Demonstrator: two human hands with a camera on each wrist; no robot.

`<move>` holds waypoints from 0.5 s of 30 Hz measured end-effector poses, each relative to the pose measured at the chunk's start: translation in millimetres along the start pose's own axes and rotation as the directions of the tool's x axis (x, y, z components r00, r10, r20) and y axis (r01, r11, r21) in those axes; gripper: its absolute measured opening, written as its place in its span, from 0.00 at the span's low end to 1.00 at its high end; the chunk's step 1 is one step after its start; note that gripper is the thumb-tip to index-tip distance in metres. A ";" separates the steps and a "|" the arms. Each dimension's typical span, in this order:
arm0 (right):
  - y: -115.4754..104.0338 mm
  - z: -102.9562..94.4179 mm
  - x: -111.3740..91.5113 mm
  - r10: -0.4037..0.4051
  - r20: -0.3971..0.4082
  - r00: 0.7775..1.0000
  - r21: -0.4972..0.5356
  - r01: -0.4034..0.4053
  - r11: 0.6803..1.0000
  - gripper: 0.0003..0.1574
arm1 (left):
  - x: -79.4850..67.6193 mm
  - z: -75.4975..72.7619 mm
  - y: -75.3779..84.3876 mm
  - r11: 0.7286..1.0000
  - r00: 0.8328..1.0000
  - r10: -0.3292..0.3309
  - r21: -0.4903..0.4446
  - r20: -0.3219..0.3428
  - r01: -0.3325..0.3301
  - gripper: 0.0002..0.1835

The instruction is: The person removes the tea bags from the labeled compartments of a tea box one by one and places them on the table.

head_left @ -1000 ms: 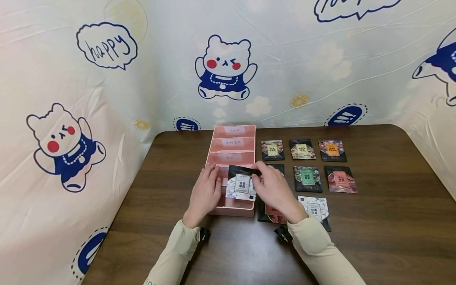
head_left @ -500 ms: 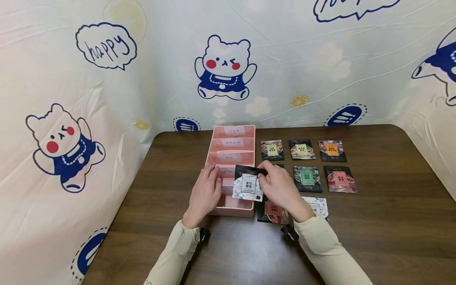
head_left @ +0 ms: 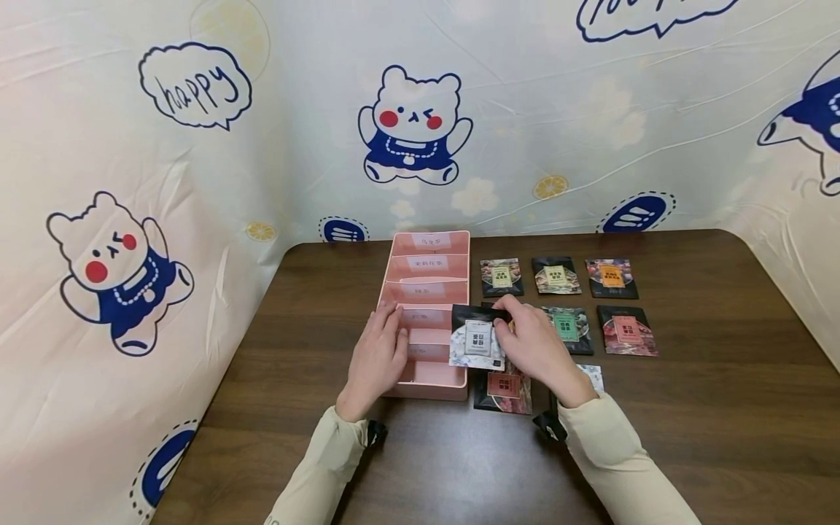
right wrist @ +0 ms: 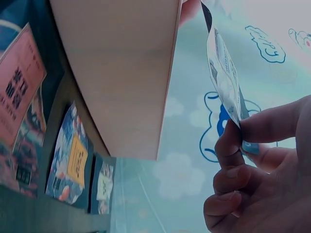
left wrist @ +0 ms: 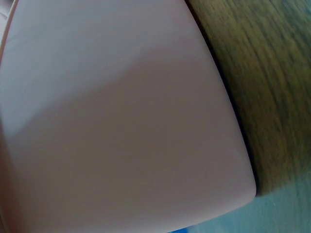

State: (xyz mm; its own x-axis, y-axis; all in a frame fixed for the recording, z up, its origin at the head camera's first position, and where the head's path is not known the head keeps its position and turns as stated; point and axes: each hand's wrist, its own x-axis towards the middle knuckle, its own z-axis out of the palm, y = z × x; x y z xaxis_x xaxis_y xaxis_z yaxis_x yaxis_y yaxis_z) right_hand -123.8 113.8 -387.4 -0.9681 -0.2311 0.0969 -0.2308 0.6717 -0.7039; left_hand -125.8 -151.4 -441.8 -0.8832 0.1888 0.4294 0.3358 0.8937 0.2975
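Note:
My right hand pinches a tea sachet, black on top with a white flowered lower half, by its upper right corner. It hangs over the right rim of a long pink divided box with labelled compartments. In the right wrist view, thumb and fingers grip the sachet above the box's side wall. My left hand rests along the box's left rim, fingers extended. Only the box's outer wall and the tabletop show in the left wrist view.
Right of the box, several tea sachets lie in rows, including a green-labelled one and a red-labelled one. Another red-labelled sachet lies close to the box. A white one is partly hidden under the right wrist. A patterned curtain hangs behind the table.
My right hand has moved to the right with the pinched sachet, from over the box's compartments to its right rim. The left hand has stayed in place.

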 end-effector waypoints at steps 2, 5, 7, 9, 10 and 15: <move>3.4 -1.4 0.1 -0.002 -0.007 1.000 -0.009 0.002 1.000 0.17 | -0.1 -0.3 0.0 1.000 1.000 -0.004 0.000 0.006 0.004 0.22; 8.6 -3.4 0.1 0.001 -0.009 1.000 -0.017 -0.001 1.000 0.16 | -0.2 -0.5 -0.1 1.000 1.000 -0.004 0.002 0.009 0.004 0.21; 11.9 -5.2 -0.2 0.006 -0.003 1.000 -0.018 -0.006 1.000 0.16 | -0.2 -0.6 0.1 1.000 1.000 0.000 0.004 0.004 0.000 0.22; 14.8 -7.9 -0.8 0.015 0.006 1.000 -0.021 -0.015 1.000 0.16 | -0.3 -0.2 -0.3 1.000 1.000 0.006 0.007 -0.001 -0.006 0.21; 16.3 -9.4 -1.3 0.021 0.011 1.000 -0.023 -0.020 1.000 0.17 | -0.4 -0.1 -0.5 1.000 1.000 0.008 0.008 -0.003 -0.008 0.21; 24.6 -16.6 -3.9 0.035 0.017 0.999 -0.047 -0.034 0.998 0.17 | -0.8 0.1 -0.7 1.000 1.000 0.000 0.008 0.008 0.000 0.21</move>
State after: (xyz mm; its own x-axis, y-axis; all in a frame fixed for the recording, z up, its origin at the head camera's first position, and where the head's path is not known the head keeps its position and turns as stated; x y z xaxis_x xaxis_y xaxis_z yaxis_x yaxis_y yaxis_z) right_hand -127.3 142.8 -393.5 -0.9738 -0.2191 0.0606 -0.2019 0.7113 -0.6733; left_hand -125.4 -152.2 -442.5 -0.8858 0.1924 0.4223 0.3332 0.8971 0.2902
